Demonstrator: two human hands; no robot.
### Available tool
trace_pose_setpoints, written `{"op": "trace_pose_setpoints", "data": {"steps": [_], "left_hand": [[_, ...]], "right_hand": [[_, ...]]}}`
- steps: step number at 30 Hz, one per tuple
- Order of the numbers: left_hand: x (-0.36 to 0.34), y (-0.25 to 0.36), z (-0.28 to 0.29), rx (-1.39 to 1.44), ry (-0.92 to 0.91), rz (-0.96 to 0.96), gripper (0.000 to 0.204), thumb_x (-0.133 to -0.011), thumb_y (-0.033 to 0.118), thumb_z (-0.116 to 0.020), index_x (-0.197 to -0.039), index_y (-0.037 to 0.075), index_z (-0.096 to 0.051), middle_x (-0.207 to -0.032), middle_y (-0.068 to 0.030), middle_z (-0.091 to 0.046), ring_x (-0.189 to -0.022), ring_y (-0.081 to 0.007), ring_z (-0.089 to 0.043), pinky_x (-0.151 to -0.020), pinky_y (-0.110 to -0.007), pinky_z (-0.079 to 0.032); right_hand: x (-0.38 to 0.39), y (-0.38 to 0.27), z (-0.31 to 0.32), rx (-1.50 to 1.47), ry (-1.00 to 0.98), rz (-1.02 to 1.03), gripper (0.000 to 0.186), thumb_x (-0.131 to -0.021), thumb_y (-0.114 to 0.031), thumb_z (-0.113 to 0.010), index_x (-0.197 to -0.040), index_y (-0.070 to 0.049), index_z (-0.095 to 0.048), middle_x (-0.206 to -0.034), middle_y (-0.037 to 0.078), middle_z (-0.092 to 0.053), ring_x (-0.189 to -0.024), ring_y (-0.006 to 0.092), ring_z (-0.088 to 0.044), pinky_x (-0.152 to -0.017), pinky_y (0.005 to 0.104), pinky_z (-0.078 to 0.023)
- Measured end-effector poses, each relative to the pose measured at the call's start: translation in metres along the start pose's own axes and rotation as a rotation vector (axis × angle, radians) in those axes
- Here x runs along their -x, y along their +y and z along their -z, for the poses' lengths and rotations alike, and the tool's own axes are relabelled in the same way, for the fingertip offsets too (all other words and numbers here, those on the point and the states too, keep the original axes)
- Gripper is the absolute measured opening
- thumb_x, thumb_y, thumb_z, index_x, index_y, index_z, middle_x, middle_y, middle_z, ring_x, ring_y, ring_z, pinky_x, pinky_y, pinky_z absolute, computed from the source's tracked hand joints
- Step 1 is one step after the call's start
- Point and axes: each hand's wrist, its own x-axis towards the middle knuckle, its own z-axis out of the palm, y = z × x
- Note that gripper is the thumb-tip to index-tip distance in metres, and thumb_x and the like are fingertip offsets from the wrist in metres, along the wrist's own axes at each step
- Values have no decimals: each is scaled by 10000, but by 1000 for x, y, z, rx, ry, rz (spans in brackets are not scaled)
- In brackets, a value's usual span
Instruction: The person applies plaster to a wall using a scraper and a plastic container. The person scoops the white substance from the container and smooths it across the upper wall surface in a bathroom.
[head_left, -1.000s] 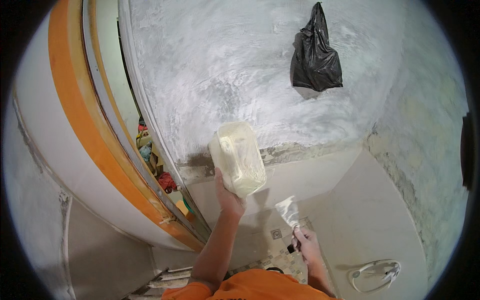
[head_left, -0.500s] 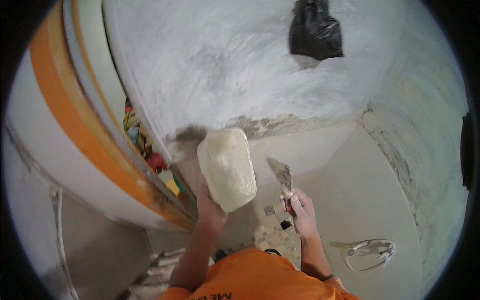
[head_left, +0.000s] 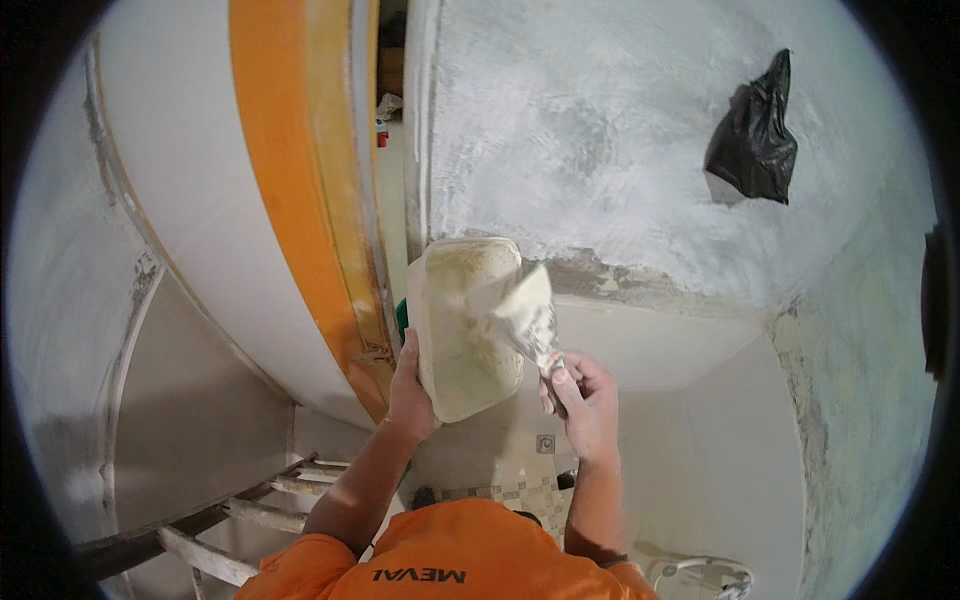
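The left hand (head_left: 410, 398) supports the pale tub (head_left: 455, 398) in front of the wall (head_left: 590, 110), thumb against its side, the remaining fingers hidden so that their spread cannot be told; the right hand (head_left: 588, 402) pinches the handle of a scraper (head_left: 530, 312), thumb against curled fingers, the blade over the tub's right rim. Whitish coating covers most of the wall, with a rough, darker strip (head_left: 622, 282) above the panel (head_left: 645, 340) apparently unfinished, and pale residue lines the tub.
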Motion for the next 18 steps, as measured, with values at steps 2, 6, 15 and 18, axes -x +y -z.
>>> {"op": "trace_pose_setpoints", "data": {"steps": [2,6,15,18], "left_hand": [[0,1,2,26,10,-41,677,-1062,575,-373,-1536,92,-368,-1469,-127,-509,-1302,-287,-551,-1094,-447,-471],[-2,-4,8,65,75,-80,675,-1070,587,-309,-1523,92,-383,-1423,-130,-548,-1264,-294,-585,-1065,-466,-492],[2,-9,33,99,37,-162,723,-1059,632,-251,-1528,96,-378,-1429,-136,-539,-1273,-296,-577,-1070,-476,-477],[-5,1,23,93,65,-195,719,-1060,628,-257,-1523,91,-378,-1416,-130,-545,-1258,-291,-584,-1066,-466,-480]], "right_hand": [[14,11,-9,-41,54,-48,195,-1005,-206,-641,-971,-16,-673,-727,7,-607,-606,71,-513,-559,235,-409],[32,51,-22,-85,43,-81,321,-1035,-315,-605,-889,-33,-653,-673,34,-594,-543,89,-504,-503,235,-355],[38,93,-50,-3,-102,-123,341,-1040,-306,-605,-867,-21,-671,-678,-12,-581,-591,72,-505,-546,254,-383],[32,107,-39,4,-88,-93,386,-1019,-360,-616,-822,-31,-654,-669,5,-593,-580,79,-505,-542,252,-368]]}}
